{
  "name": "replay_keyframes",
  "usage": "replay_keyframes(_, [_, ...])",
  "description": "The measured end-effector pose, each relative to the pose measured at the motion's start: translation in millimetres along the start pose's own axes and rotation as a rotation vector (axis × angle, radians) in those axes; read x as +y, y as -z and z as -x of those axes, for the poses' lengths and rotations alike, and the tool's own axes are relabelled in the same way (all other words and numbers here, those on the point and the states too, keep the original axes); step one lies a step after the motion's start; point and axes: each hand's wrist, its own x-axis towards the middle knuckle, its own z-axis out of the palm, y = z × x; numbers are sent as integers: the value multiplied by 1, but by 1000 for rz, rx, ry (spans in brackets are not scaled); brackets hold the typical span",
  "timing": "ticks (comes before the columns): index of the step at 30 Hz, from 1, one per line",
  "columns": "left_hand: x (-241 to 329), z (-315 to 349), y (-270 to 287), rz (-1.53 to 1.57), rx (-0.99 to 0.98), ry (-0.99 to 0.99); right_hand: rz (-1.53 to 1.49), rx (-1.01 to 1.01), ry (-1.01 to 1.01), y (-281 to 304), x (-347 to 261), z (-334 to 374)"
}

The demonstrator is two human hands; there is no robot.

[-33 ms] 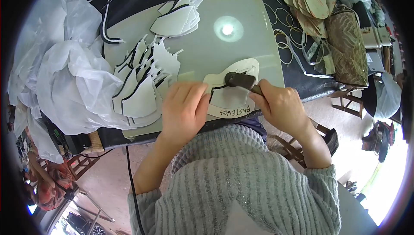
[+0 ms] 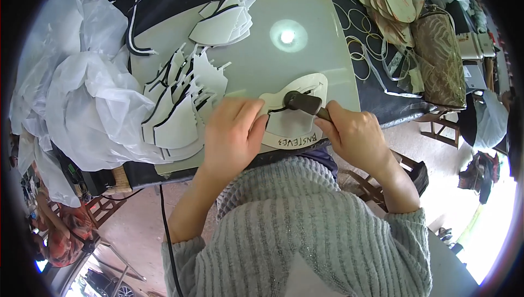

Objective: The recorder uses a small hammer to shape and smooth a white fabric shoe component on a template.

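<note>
Board (image 2: 256, 65) | hammer (image 2: 307, 103) — face left, long axis sideways | right fingers (image 2: 338, 114) gripping it | left fingers (image 2: 241, 112): can't tell

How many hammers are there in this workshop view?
1: the hammer gripped in the right hand, its head over the white curved piece. Others could be hidden, for example beneath the translucent plastic bags.
</note>
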Motion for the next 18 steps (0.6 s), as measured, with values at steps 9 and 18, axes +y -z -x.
replay_keyframes(9, [-8,-30,8,138,-245,147,50,10,-4,-9,0,4])
replay_keyframes(18, [-7,-35,10,138,-318,205,14,63,81,13,-8,-1])
